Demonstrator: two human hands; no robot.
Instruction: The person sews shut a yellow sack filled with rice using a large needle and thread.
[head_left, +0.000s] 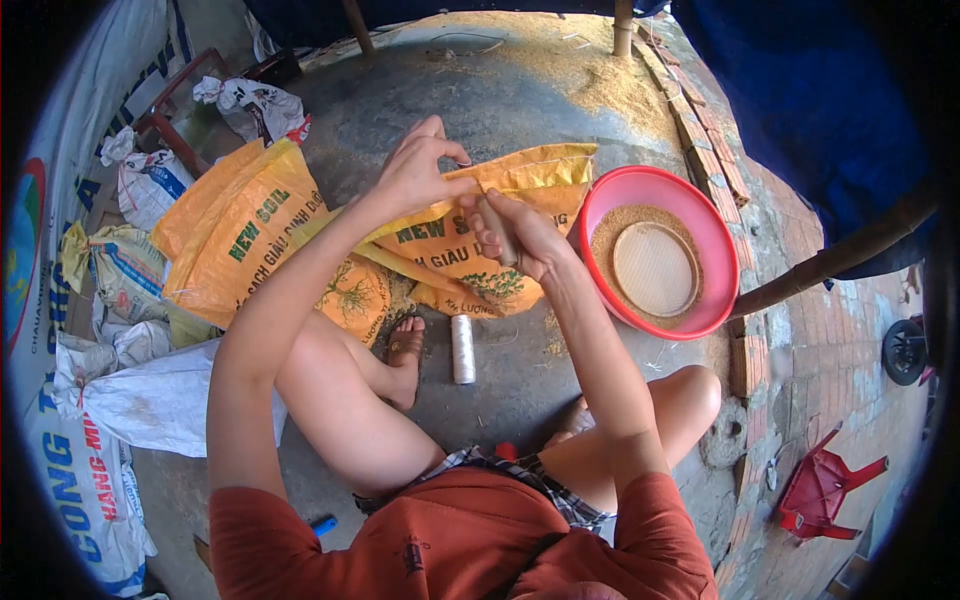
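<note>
A: What takes up the most room?
B: The floor (400,85). An orange sack (452,258) lies on it, just in front of the person's feet, its printed side facing up.

A: Which way does the sack run?
B: Its far edge slants across the body, rising away to the right. Both hands are over that end. A second sack (235,235), also orange, lies to its left.

A: And on the right?
B: A pink basin (722,240) of grain, just beside the sack, with a round sieve (655,268) lying inside on the grain.

A: How are the hands set?
B: The right hand (515,235) is over the middle of the sack, nearer the basin, its fingers wrapped round something. The left hand (425,170) is a little farther out and to the left, fingers curled and thumb spread from them. I can't tell if it pinches a thin strand or touches the sack.

A: Anything smaller?
B: A white spool (463,350) on the floor between the feet, its long axis pointing from the body toward the sack.

A: What's in the right hand?
B: A tan handle (502,228), tilted, its far end leaning toward the left hand. I can't make out any tip.
</note>
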